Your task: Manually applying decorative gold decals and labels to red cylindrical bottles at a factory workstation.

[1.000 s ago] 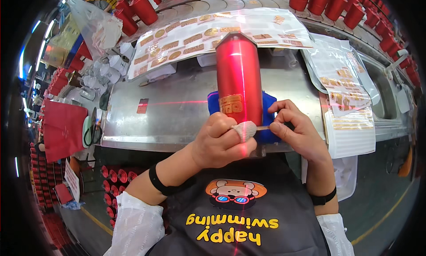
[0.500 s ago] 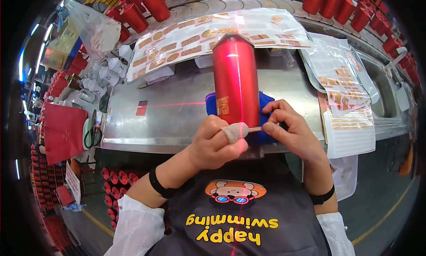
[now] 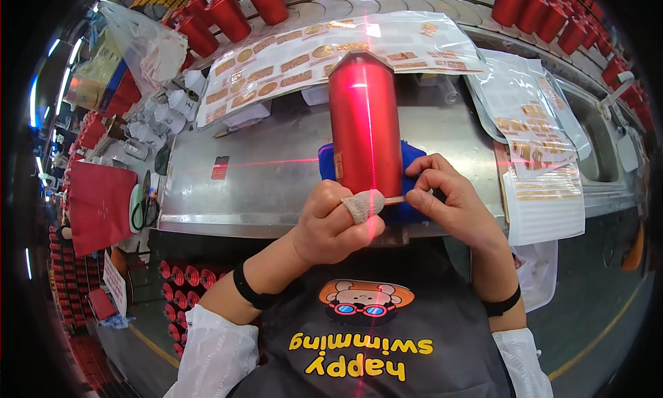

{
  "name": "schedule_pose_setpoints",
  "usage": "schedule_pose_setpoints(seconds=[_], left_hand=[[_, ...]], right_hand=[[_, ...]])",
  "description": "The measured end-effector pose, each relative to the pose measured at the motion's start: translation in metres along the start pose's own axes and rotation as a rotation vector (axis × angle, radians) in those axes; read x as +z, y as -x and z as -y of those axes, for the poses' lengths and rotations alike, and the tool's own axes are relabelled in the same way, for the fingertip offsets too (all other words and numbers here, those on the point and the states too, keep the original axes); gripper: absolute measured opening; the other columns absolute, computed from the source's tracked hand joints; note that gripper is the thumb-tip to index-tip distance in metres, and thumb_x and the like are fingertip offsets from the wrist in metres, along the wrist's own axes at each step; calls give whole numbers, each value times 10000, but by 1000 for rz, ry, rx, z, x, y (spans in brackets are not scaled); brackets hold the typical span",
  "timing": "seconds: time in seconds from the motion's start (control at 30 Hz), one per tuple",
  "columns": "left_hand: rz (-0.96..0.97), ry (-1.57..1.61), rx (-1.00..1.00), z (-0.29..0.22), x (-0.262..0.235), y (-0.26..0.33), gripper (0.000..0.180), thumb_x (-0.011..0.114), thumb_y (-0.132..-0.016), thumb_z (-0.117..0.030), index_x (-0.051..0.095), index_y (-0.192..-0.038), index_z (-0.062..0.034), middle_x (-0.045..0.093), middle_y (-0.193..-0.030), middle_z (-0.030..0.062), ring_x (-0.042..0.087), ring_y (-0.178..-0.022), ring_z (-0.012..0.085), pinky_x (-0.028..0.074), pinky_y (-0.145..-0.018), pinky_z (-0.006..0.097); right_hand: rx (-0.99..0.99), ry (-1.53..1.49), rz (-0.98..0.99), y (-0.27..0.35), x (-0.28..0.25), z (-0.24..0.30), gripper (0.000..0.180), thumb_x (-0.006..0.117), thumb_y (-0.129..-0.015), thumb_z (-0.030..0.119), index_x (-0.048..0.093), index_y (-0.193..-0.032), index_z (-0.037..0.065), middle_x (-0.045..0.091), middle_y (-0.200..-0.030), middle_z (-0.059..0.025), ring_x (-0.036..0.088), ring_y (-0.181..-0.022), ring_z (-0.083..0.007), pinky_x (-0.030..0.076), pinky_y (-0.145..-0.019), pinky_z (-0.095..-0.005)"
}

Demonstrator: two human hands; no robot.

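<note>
A red metallic canister (image 3: 364, 122) with chamfered corners lies in front of me, its near end at my hands. A gold emblem (image 3: 338, 164) shows at its left edge. Against that near end my left hand (image 3: 336, 222) is closed, one finger wrapped in a pale cloth finger cover (image 3: 364, 206); what its fingers grip is hidden. A thin pale strip (image 3: 395, 200) runs from beside the wrapped finger to my right hand (image 3: 452, 201), pinched between thumb and forefinger there. Under the canister sits a blue cloth (image 3: 413, 153).
Sheets of gold stickers (image 3: 276, 70) cover the metal table's (image 3: 262, 184) far side; more sticker sheets (image 3: 532, 132) lie right, beside a sink (image 3: 597, 149). Red canisters (image 3: 228, 18) stand on a conveyor behind. Small white cups (image 3: 181, 102) cluster left. Red laser lines cross the table.
The canister has rolled leftward, so its gold emblem now sits at the left edge. Canisters on the conveyor have shifted to the right. Both hands stay almost in place.
</note>
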State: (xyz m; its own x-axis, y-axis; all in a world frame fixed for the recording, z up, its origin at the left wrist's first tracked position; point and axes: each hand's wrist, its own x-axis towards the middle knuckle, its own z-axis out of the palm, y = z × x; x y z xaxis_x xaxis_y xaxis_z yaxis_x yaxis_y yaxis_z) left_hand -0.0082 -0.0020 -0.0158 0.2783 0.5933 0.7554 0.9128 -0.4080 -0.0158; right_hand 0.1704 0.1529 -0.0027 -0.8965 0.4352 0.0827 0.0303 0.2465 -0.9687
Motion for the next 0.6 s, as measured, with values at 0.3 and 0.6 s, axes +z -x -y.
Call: schedule_pose_setpoints(seconds=[0.3, 0.6], left_hand=[[8, 10, 25, 1, 1, -4, 247, 699, -644, -191, 629, -881, -209, 579, -924, -36, 482, -834, 192, 413, -653, 318], [64, -5, 48, -1, -2, -19, 241, 689, -648, -182, 623, -878, -214, 581, -926, -38, 474, -842, 186, 422, -652, 315]], right_hand=[[-12, 12, -7, -2, 0, 1, 205, 670, -862, 185, 573, -781, 25, 528, -1058, -103, 501, -1020, -237, 416, -851, -326], [-26, 31, -17, -1, 1, -3, 204, 669, -857, 193, 580, -785, 24, 535, -1053, -102, 496, -1035, -257, 404, -884, -347]])
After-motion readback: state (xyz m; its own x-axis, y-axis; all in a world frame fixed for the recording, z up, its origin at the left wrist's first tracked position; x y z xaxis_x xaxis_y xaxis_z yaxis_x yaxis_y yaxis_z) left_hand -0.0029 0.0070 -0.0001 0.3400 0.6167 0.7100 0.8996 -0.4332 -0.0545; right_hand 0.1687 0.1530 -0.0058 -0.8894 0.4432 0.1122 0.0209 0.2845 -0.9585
